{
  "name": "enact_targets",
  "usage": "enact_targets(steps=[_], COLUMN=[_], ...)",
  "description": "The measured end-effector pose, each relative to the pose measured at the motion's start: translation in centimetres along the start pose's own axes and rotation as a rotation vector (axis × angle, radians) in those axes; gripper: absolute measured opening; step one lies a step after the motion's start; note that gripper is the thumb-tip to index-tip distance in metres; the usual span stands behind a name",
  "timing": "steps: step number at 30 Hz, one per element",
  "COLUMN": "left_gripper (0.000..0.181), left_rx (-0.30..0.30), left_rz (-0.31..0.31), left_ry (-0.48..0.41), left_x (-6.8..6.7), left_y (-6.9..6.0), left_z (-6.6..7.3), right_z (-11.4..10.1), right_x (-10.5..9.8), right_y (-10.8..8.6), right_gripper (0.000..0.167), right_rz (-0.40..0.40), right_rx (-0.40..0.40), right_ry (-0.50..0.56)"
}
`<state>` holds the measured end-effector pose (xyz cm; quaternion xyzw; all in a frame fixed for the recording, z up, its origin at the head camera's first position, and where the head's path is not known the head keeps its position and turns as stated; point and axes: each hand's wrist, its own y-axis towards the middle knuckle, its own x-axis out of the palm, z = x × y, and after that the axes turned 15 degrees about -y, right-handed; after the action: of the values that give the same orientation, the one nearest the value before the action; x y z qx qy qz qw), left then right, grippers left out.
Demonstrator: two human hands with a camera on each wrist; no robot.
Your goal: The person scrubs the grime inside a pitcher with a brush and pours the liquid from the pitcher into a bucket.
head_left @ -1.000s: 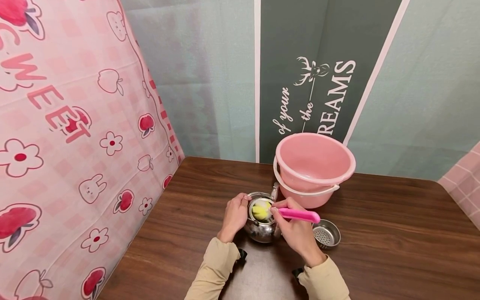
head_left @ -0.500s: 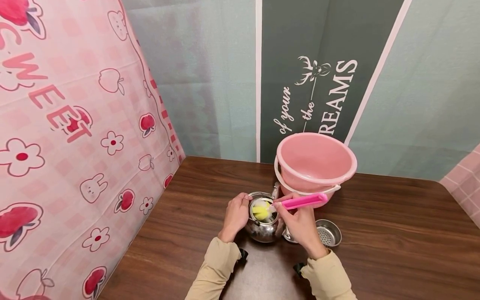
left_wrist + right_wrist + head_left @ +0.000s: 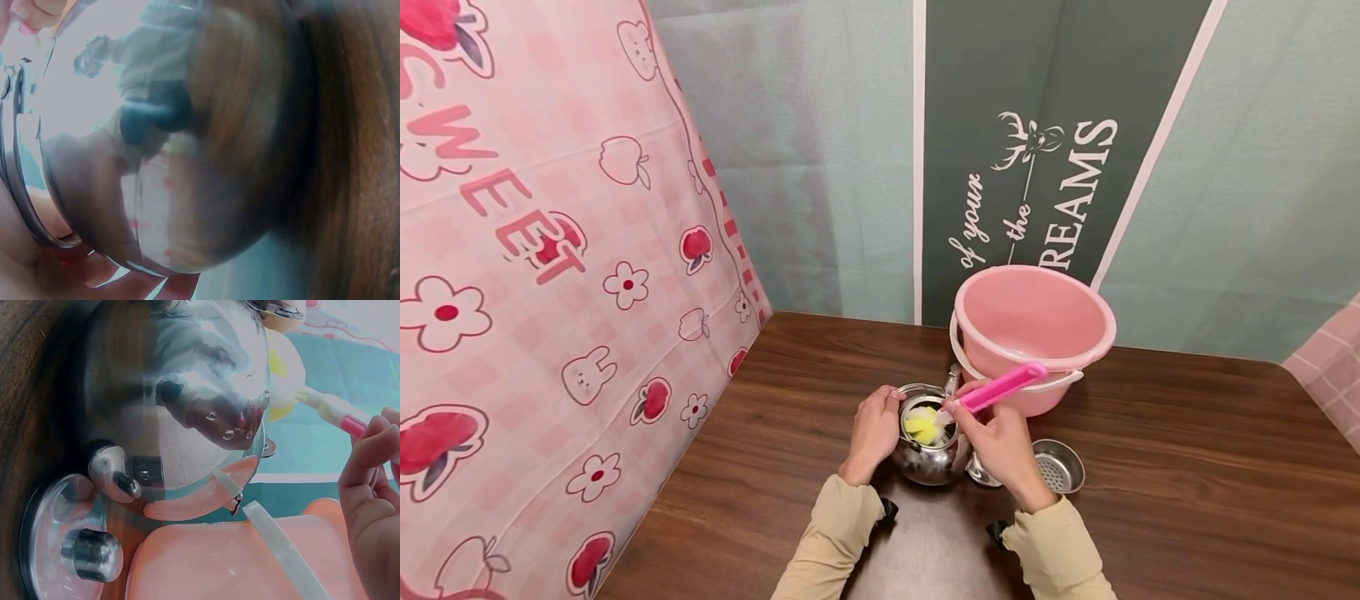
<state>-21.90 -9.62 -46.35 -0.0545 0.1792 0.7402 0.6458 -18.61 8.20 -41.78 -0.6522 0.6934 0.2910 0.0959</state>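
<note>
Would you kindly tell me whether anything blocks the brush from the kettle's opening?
Nothing visible does: the right hand holds the brush at the open mouth of the kettle, and the lid lies beside it.

Polished metal pot (image 3: pixel 231 194) in close view, with mirrored dark and pale patches across the rounded wall. Lower left: left hand (image 3: pixel 44 272) with fingers (image 3: pixel 128 286) along the pot's edge, near a curved metal band (image 3: pixel 15 156). Upper left: cropped right hand (image 3: pixel 42 12) at a small pink piece (image 3: pixel 26 29). Far right: blurred, wood-grained tabletop (image 3: pixel 369 156).
</note>
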Motion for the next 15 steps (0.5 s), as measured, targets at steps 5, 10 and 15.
enact_targets(steps=[5, 10, 15], left_gripper=[0.029, 0.029, 0.029], left_rx=[-0.006, -0.01, -0.015], left_rz=[0.009, 0.013, 0.015], left_ry=[-0.003, -0.003, -0.009], left_x=[0.08, 0.09, 0.1], left_y=[-0.01, -0.02, -0.09], left_z=[-0.02, -0.02, 0.03], right_z=[0.05, -0.05, -0.17], right_x=[0.21, 0.42, 0.28], right_y=[0.17, 0.11, -0.09], right_gripper=[0.011, 0.006, 0.007], right_rz=[0.023, 0.061, 0.092], right_rx=[-0.035, -0.118, -0.22], right_ry=[-0.015, -0.06, -0.156])
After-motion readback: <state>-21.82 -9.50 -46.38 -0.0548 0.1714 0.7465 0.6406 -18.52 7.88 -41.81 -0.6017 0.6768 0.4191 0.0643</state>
